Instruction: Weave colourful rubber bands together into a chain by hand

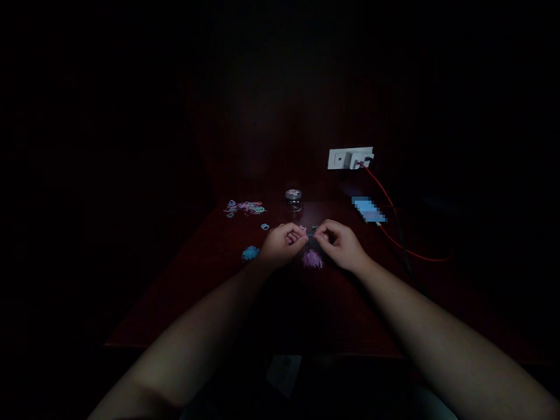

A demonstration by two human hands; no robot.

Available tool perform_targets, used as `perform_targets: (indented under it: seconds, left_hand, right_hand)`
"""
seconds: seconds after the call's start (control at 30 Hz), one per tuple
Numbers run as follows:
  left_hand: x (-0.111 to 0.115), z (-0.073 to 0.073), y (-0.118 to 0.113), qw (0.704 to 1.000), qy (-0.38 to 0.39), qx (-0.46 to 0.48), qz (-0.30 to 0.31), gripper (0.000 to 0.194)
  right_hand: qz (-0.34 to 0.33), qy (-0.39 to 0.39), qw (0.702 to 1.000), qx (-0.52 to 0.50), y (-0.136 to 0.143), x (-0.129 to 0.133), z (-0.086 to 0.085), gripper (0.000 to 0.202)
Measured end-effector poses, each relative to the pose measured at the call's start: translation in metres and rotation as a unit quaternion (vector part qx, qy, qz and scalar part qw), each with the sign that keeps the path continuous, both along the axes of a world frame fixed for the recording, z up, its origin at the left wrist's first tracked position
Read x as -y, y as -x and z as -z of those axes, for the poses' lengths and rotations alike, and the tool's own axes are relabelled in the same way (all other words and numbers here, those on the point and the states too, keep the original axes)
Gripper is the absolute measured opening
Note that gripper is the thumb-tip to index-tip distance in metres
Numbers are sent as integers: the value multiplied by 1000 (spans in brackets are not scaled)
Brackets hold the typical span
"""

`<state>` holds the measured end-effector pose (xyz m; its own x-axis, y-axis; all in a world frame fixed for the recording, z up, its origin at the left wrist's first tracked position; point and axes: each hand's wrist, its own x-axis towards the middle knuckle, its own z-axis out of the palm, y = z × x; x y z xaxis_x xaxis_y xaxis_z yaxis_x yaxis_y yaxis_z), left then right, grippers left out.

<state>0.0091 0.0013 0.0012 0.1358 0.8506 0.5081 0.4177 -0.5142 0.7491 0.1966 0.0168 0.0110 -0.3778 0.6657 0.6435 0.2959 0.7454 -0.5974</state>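
Note:
My left hand (283, 242) and my right hand (340, 244) meet above the middle of the dark red table, each closed in a pinch. Between their fingertips runs a thin blue rubber band (310, 235), held from both sides. Just below the hands lies a pile of purple rubber bands (312, 259). Beside my left wrist is a heap of blue rubber bands (251, 252), partly behind the hand. A few pale loops (265, 226) sit beyond my left hand. Some pink and dark bits behind the fingers are mostly hidden.
A small lidded jar (293, 200) stands at the back, with mixed coloured bands (245, 207) scattered to its left. On the right, a lit phone (370, 209) lies with a red cable (396, 240) running up to a wall socket (339, 158). The surroundings are very dark.

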Motion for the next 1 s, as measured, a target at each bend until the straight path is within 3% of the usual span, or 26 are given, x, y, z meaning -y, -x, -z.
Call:
perform_targets:
  seconds: [0.43,0.6,0.73,1.0]
  left_hand:
    - [-1,3,0,1000,-10,-5,0,15]
    - [2,-1,-1,1000,2,0,14,15]
    - [5,-4,-2,1000,2,-5,27,13]
    - [7,-7,-3,1000,4,-3,31,11]
  right_hand:
    - [-11,35,999,-18,1,-1,4,5]
    - [-53,56,997,0,2,3,1,21]
    - [-43,42,998,30,2,4,-1,10]
    - [-27,15,999,30,0,0,0,13]
